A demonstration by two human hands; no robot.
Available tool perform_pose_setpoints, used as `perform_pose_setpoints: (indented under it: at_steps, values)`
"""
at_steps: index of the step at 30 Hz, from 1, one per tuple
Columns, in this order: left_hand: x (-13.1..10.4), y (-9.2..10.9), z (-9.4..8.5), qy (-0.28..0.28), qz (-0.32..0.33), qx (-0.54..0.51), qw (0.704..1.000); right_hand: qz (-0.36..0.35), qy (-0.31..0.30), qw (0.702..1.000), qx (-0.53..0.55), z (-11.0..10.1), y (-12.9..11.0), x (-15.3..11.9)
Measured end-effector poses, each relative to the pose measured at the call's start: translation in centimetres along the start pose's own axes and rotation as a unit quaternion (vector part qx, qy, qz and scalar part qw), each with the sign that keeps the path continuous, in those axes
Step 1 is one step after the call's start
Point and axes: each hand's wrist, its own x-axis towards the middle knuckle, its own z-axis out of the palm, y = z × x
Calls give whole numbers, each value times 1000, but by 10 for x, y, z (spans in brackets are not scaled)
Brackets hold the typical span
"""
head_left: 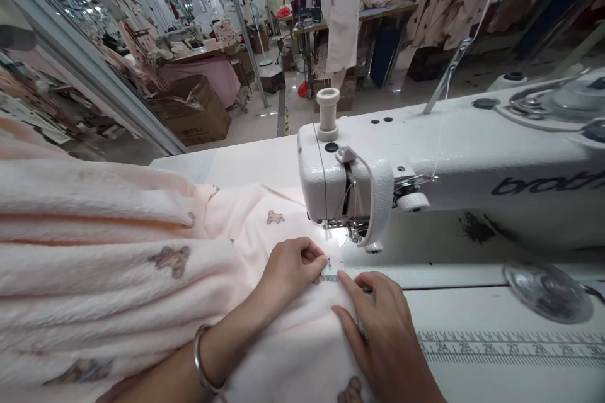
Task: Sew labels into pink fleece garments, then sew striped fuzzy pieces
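With the small white label [334, 266] on bear-print pink fleece [248, 208] before the sewing machine's [312, 170] needle area, we would best keep both flat, left hand's [288, 271] fingertips drawn together, right hand's [387, 321] thumb and forefinger spread alongside.

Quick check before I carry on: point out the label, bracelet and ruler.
Label [335, 266]: head view, its white face by the fingertips.
Bracelet [196, 359]: head view, outer side of its band.
Ruler [489, 348]: head view, middle of its visible markings.
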Motion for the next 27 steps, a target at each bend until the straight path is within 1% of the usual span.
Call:
perform_pose_setpoints:
  at_steps: [6, 9, 12, 14, 16, 18, 19, 21, 22, 23, 24, 25, 27]
  values:
    - [-3, 2, 0, 17, 3, 33, 999, -19, 16, 999, -19, -3, -2, 3]
    - [-2, 4, 2, 26, 10, 54, 998, -12, 14, 1000, -19, -2, -2, 2]
    - [-4, 7, 3, 32, 38, 98, 994, -9, 22, 1000, -18, -1, -3, 3]
    - [-10, 8, 1, 41, 78, 154, 984, -18, 30, 999, -20, -2, -3, 4]
    - [-20, 8, -4, 57, 139, 230, 962, -21, 38, 999, -22, -2, -4, 5]
    - [-32, 5, -10, 59, 223, 305, 924, -22, 43, 998, -26, -2, -4, 5]
    - [-37, 1, -13, 52, 275, 336, 900, -20, 47, 998, -28, -2, -4, 5]
    - [-44, -8, -17, 34, 384, 378, 842, -24, 49, 998, -33, -1, -3, 4]
    - [-46, -13, -18, 25, 427, 391, 815, -28, 46, 998, -36, -1, -2, 3]
    - [-47, -18, -18, 17, 456, 403, 793, -33, 46, 998, -40, -1, -2, 2]
    - [-47, -22, -18, 11, 472, 414, 778, -38, 46, 997, -43, -1, -2, 2]
    - [-46, -26, -17, 1, 476, 425, 770, -42, 48, 997, -45, -1, -2, 2]
    - [-43, -29, -16, -17, 465, 438, 769, -42, 61, 996, -44, 0, -3, 2]
